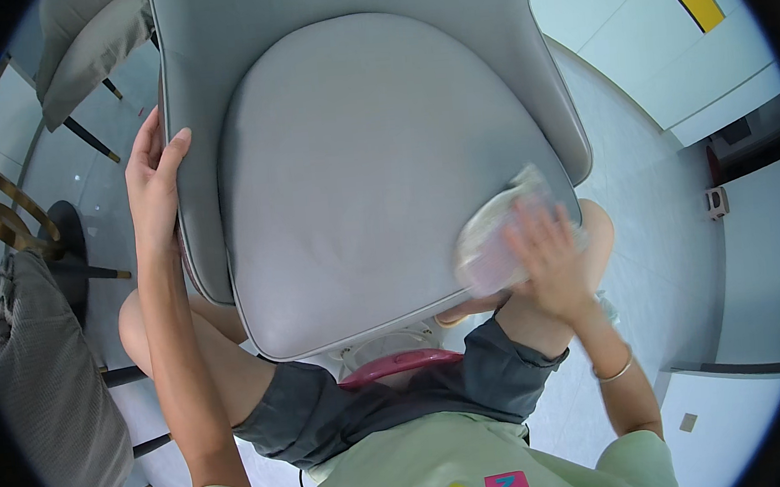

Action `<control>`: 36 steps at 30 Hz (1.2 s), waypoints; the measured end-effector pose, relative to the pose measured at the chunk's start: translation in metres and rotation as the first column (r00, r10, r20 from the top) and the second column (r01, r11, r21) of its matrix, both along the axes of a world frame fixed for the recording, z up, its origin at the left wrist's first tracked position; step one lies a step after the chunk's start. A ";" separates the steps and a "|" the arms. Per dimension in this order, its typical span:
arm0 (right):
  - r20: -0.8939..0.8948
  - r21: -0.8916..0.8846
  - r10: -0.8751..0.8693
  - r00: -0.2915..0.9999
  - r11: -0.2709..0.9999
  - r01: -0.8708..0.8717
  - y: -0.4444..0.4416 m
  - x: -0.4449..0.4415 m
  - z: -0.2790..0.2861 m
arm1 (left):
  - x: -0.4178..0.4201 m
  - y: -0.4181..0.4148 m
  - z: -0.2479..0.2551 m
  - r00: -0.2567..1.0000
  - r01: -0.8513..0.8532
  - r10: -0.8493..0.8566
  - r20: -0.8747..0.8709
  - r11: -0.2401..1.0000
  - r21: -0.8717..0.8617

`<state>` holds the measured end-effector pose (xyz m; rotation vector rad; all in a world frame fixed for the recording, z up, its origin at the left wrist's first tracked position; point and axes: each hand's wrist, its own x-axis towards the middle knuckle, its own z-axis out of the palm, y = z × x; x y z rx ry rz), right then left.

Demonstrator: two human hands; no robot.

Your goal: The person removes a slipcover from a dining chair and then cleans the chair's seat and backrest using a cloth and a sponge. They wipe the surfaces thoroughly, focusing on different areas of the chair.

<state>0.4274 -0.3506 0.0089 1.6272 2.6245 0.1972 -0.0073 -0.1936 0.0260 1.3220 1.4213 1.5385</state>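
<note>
A grey leather-like upholstered chair (362,156) stands right in front of me, its curved back at the far side. My left hand (156,166) grips the chair's left armrest (196,210), thumb on the inner side and fingers around the outside. On the front right part of the seat, my right hand (549,251) presses a pale cloth (489,242) with whitish and pinkish areas. Hand and cloth are blurred by motion. The cloth lies partly under my palm, near the seat's piped front edge.
Beneath me is a pink-rimmed stool (399,365). At left are a chair with a grey cover (57,379), another covered chair (93,54) and a round-based stand with a gold ring (16,204). White cabinets (662,36) line the right side of the tiled floor (644,237).
</note>
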 end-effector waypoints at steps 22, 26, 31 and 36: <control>-0.540 0.090 0.355 0.763 0.926 -0.367 0.010 -0.171 -0.009 | -0.006 0.005 -0.008 0.988 0.123 -0.128 0.085 0.990 0.067; -0.334 0.045 0.025 0.942 0.999 -0.010 0.030 -0.068 0.016 | -0.006 0.000 -0.007 0.986 0.096 -0.105 0.128 0.993 0.076; -0.334 0.052 0.070 0.940 0.997 -0.056 0.030 -0.089 0.024 | 0.000 0.000 -0.007 0.991 0.071 -0.079 0.108 0.995 0.074; -0.436 -0.007 0.531 0.727 0.806 -0.592 0.039 -0.198 0.021 | 0.003 -0.002 -0.008 0.987 0.065 -0.077 0.140 0.994 0.088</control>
